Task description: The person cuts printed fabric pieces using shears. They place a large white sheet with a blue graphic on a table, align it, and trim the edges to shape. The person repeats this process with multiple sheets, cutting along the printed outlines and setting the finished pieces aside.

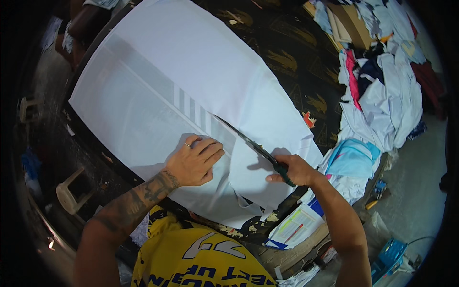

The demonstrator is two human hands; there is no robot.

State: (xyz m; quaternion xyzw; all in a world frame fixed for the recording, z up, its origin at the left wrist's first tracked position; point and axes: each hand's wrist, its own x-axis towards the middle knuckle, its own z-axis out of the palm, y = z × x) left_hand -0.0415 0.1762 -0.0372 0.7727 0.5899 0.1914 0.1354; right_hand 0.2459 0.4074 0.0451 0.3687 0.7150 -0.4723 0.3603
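A large white cloth [224,57] lies spread over the dark table, with a grey striped band [143,71] showing along its middle. My right hand [299,171] is closed round the green-dark handles of long scissors [246,139]. Their blades reach up and left into the cloth, the tip near the end of the grey bars. Below the blades the cloth is parted, with a loose narrow strip [239,198] near the front edge. My left hand [196,160], with a ring on one finger, rests on the cloth left of the blades, its bent fingers slightly apart and pressing down.
Heaped white and coloured cloths [387,95] lie along the right side. Printed sheets [296,227] sit by the table's front right corner. Two plastic stools [71,191] stand to the left, a teal machine [389,260] at lower right. Another person [91,24] is at the upper left.
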